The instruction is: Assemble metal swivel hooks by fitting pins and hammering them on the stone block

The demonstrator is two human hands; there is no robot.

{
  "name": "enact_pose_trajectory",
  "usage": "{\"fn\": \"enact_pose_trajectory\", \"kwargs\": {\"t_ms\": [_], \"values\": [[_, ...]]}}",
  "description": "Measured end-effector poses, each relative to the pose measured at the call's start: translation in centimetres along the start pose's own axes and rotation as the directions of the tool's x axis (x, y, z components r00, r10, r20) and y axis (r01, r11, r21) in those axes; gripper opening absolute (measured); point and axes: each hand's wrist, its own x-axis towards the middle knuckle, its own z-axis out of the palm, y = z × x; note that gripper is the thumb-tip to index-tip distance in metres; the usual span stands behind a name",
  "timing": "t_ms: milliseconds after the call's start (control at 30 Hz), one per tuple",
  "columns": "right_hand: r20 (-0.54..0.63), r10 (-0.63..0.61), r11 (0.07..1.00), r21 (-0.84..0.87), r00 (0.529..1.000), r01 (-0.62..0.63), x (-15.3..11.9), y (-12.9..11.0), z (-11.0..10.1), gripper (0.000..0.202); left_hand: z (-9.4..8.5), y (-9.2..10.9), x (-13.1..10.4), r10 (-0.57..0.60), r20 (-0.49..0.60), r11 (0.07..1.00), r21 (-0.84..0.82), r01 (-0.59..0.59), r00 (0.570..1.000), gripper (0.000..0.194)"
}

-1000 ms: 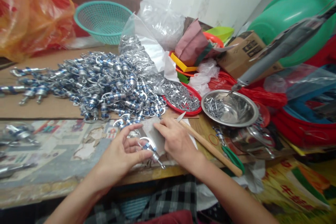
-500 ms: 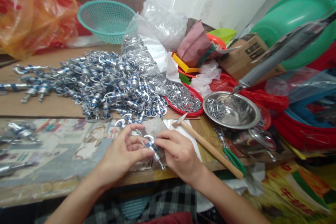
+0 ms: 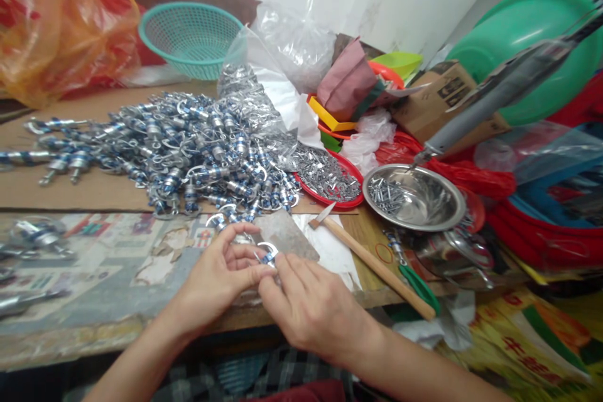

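Between my hands, over the front of the bench, is a silver-and-blue metal fitting (image 3: 268,255) with a pale curved arm on top. My left hand (image 3: 219,273) pinches it from the left, thumb against fingertips. From the right, my right hand (image 3: 313,308) closes its fingers on the fitting's lower end and hides that end. Just behind the hands lies a flat grey metal plate (image 3: 289,232). Beyond my left hand spreads a big pile of similar fittings (image 3: 188,144) on cardboard.
A hammer (image 3: 377,267) with a wooden handle lies right of my hands. Behind it are a red dish (image 3: 330,179) of small metal pieces and a steel bowl (image 3: 438,201) holding pins. A grey tool (image 3: 494,97) hangs over the bowl. Loose fittings (image 3: 40,235) lie at left.
My right hand has moved left and rolled over the fitting, so its lower end, visible before, is now covered. My left hand has hardly moved.
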Motion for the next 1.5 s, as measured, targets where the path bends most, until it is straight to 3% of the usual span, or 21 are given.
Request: {"fn": "enact_pose_trajectory", "kwargs": {"t_ms": [67, 133, 233, 300, 367, 467, 533, 600, 767, 833, 933, 1000, 1133, 1233, 1300, 1400, 1433, 1500], "values": [[-0.018, 0.007, 0.999, -0.044, 1.000, -0.008, -0.1, -0.5, 0.0, 0.023, 0.1, 0.1, 0.0, -0.005, -0.008, 1.000, 0.003, 0.005, 1.000, 0.054], [-0.019, 0.044, 0.998, 0.042, 0.999, -0.043, -0.5, -0.3, -0.1, 0.025, 0.1, 0.1, -0.1, -0.008, -0.011, 1.000, 0.002, 0.008, 1.000, 0.052], [-0.026, 0.241, 0.946, 0.227, 0.970, -0.229, -2.1, 2.1, 0.0, 0.028, 0.0, 0.0, 0.0, -0.015, -0.003, 1.000, 0.000, 0.015, 1.000, 0.053], [-0.025, 0.467, 0.876, 0.148, 0.884, -0.458, -4.1, 4.6, 0.4, 0.028, 0.0, -0.1, 0.0, -0.025, 0.001, 1.000, -0.002, 0.025, 1.000, 0.054], [0.078, 0.644, 0.765, -0.042, 0.761, -0.643, -6.6, 7.0, 1.1, 0.031, 0.0, -0.1, 0.0, -0.034, -0.001, 0.999, -0.009, 0.034, 0.999, 0.055], [0.334, 0.710, 0.666, -0.031, 0.620, -0.745, -9.5, 8.9, 1.8, 0.026, 0.0, -0.1, 0.0, -0.046, -0.007, 0.999, -0.019, 0.045, 0.999, 0.056], [0.363, 0.723, 0.610, 0.063, 0.588, -0.790, -10.0, 8.7, 1.5, 0.021, 0.1, -0.1, -0.1, -0.046, -0.007, 0.999, -0.017, 0.046, 0.999, 0.057], [0.296, 0.720, 0.608, 0.170, 0.628, -0.776, -9.4, 7.7, 0.2, 0.022, 0.1, 0.0, 0.0, -0.044, -0.004, 0.999, -0.012, 0.044, 0.999, 0.056], [0.071, 0.510, 0.790, 0.353, 0.857, -0.500, -6.2, 4.7, -4.0, 0.047, 0.1, 0.0, 0.1, -0.032, -0.005, 0.999, 0.015, 0.032, 0.999, 0.054], [0.020, 0.444, 0.848, 0.314, 0.896, -0.427, -5.8, 3.9, -4.5, 0.056, 0.1, 0.1, 0.1, -0.033, -0.005, 0.999, 0.021, 0.033, 0.999, 0.054], [0.113, 0.379, 0.891, 0.223, 0.918, -0.395, -6.0, 3.3, -4.1, 0.055, 0.2, 0.1, 0.0, -0.034, -0.010, 0.999, 0.012, 0.034, 0.999, 0.055], [0.163, 0.368, 0.899, 0.187, 0.915, -0.395, -6.3, 3.2, -3.6, 0.052, 0.3, 0.1, -0.1, -0.031, -0.016, 0.999, 0.007, 0.031, 0.999, 0.055], [0.118, 0.412, 0.888, 0.169, 0.903, -0.427, -5.9, 2.9, -3.3, 0.052, 0.3, 0.2, 0.0, -0.023, -0.023, 1.000, 0.004, 0.023, 0.999, 0.055], [0.197, 0.435, 0.853, 0.222, 0.878, -0.473, -5.5, 3.5, -2.7, 0.048, 0.3, 0.3, -0.1, -0.027, -0.016, 1.000, -0.004, 0.027, 1.000, 0.058], [0.212, 0.540, 0.755, 0.306, 0.815, -0.580, -5.5, 4.5, -1.6, 0.042, 0.3, 0.3, -0.1, -0.017, -0.002, 1.000, 0.022, 0.017, 1.000, 0.055], [0.286, 0.680, 0.559, 0.394, 0.675, -0.730, -6.2, 6.4, 0.5, 0.040, 0.3, 0.1, -0.3, 0.021, 0.022, 0.994, 0.108, -0.023, 1.000, 0.031], [0.334, 0.682, 0.521, 0.402, 0.651, -0.753, -6.4, 7.0, 1.1, 0.039, 0.3, 0.1, -0.3, 0.034, 0.027, 0.991, 0.129, -0.037, 0.999, 0.023], [0.409, 0.646, 0.513, 0.393, 0.645, -0.763, -6.7, 8.1, 2.2, 0.032, 0.3, 0.0, -0.2, 0.065, 0.022, 0.985, 0.156, -0.068, 0.998, 0.014]]}}
